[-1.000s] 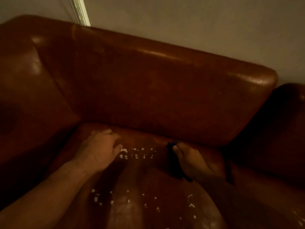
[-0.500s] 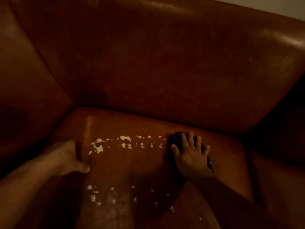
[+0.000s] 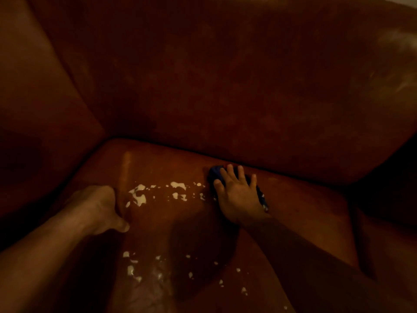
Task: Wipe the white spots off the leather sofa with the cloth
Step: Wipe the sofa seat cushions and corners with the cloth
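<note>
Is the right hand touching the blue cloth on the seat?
Touching. The head view shows the right hand spread flat on the blue cloth, whose edges poke out past the fingers and beside the wrist.

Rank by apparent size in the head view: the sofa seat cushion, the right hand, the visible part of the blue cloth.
1. sofa seat cushion, largest by far.
2. right hand, pressed flat on the cloth.
3. blue cloth; only its edges show, so its true size is hidden.
</note>
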`<move>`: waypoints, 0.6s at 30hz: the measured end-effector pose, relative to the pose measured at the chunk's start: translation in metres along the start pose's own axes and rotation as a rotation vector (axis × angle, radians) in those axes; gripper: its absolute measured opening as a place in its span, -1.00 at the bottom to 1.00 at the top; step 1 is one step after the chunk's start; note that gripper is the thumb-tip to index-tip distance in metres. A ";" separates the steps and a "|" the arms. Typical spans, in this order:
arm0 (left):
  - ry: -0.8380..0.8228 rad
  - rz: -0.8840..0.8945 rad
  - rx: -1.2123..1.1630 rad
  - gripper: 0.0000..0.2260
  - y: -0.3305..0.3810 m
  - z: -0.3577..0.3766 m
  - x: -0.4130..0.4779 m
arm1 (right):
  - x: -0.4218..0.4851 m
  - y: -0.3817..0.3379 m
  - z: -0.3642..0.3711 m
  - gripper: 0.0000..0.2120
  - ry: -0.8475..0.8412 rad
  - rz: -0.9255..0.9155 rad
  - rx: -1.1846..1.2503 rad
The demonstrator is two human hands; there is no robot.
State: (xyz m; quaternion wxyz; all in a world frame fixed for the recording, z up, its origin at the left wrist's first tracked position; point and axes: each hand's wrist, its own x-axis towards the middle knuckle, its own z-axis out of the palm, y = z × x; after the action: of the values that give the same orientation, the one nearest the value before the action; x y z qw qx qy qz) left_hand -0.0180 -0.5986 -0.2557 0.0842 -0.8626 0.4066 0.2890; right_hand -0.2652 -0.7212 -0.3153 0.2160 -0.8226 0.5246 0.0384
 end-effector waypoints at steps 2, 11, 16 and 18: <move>-0.017 -0.004 -0.004 -0.65 0.001 -0.001 -0.001 | -0.002 -0.006 0.003 -0.48 -0.010 -0.074 -0.007; -0.028 0.004 0.048 -0.60 -0.003 -0.006 0.000 | -0.059 -0.038 0.002 -0.56 -0.070 -0.171 0.322; -0.029 0.013 0.068 -0.56 -0.007 -0.007 0.002 | -0.034 0.004 -0.018 -0.58 0.403 0.142 0.367; -0.031 0.018 0.059 -0.55 -0.008 -0.006 0.003 | -0.022 0.014 -0.016 -0.54 0.250 0.341 0.193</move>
State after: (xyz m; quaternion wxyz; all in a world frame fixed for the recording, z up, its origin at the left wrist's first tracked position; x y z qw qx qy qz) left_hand -0.0082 -0.5980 -0.2532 0.1133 -0.8514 0.4214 0.2909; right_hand -0.2900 -0.7134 -0.2992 0.2174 -0.6960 0.6798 -0.0781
